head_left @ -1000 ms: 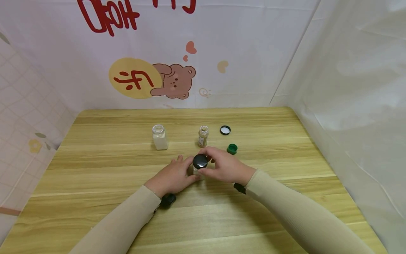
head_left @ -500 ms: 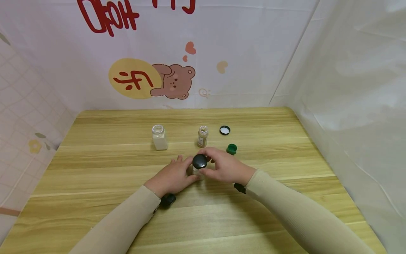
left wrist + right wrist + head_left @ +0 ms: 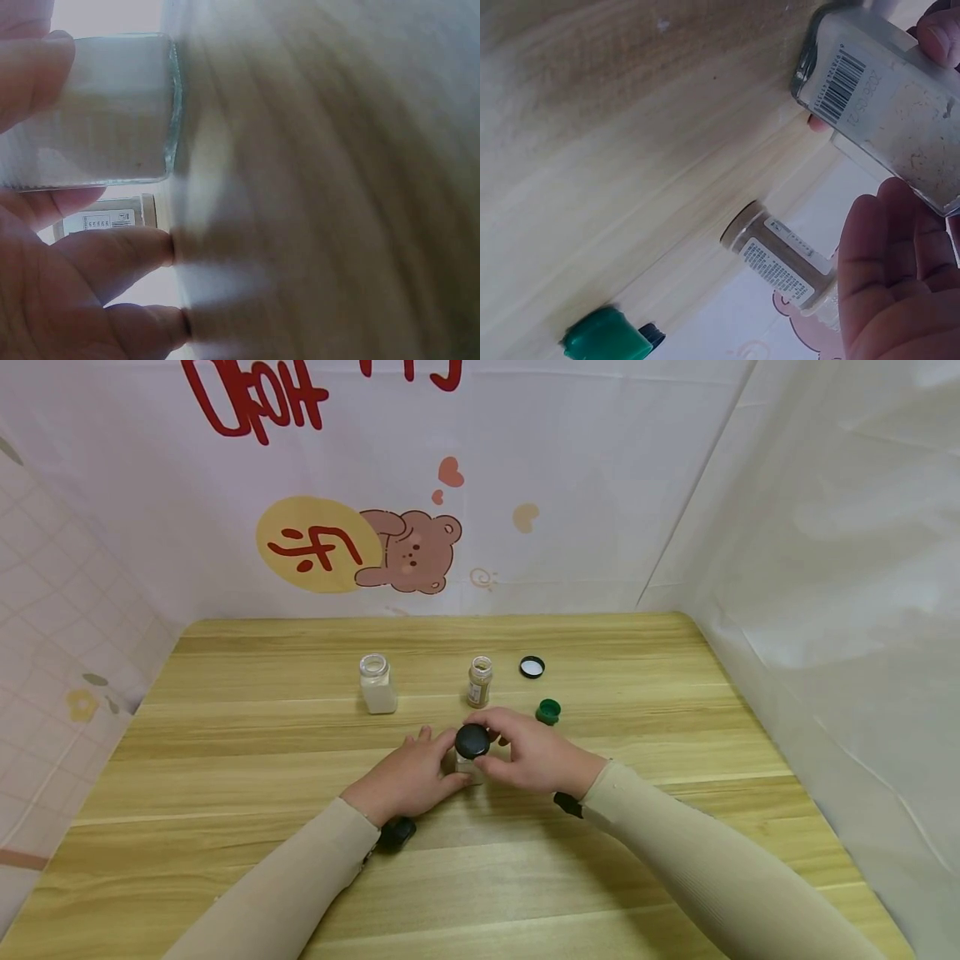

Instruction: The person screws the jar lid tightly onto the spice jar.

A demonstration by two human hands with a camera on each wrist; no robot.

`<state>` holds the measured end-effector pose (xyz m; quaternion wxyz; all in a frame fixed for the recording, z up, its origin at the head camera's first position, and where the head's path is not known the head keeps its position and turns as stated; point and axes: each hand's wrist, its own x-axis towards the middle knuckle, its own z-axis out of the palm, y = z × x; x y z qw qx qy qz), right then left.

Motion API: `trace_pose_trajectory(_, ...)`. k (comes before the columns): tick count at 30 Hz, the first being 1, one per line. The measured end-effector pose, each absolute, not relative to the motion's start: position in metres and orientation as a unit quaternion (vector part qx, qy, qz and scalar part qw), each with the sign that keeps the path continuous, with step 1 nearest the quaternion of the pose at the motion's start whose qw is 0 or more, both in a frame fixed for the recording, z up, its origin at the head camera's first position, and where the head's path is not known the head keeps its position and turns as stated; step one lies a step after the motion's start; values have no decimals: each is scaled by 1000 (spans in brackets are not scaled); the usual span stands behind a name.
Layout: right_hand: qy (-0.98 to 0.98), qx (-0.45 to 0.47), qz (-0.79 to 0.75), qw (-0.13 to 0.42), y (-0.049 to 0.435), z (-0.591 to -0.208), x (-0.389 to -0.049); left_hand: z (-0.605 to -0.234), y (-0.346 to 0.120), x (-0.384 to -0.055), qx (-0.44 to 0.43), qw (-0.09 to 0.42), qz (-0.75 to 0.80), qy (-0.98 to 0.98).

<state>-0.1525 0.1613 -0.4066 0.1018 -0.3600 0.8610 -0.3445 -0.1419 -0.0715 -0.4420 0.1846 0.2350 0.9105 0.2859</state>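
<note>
A square glass jar (image 3: 885,112) with pale powder inside and a barcode on its side stands on the table, topped by a black lid (image 3: 472,741). My left hand (image 3: 408,777) holds the jar's body from the left, thumb at the near side; its lower fingertips reach down to the tabletop in the left wrist view. From the right, my right hand (image 3: 536,752) grips the lid between thumb and fingers. The lid's underside and the jar's neck are hidden in the head view.
Behind the hands stand an uncapped square jar of pale powder (image 3: 380,693) and a small uncapped spice jar (image 3: 480,687). A black lid (image 3: 532,667) lies upturned at back right, with a green cap (image 3: 548,712) in front of it. White printed cloth surrounds the table.
The bright reflection on the held lid has faded, and the right thumb has shifted very slightly. Both hands and all the jars otherwise stay in place.
</note>
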Motion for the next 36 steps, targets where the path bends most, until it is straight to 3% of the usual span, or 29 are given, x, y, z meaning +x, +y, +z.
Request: trace_pose_trajectory(36,864,-361,-338,97,162,-409,-153,-442,-71,-142,228,186,286,912)
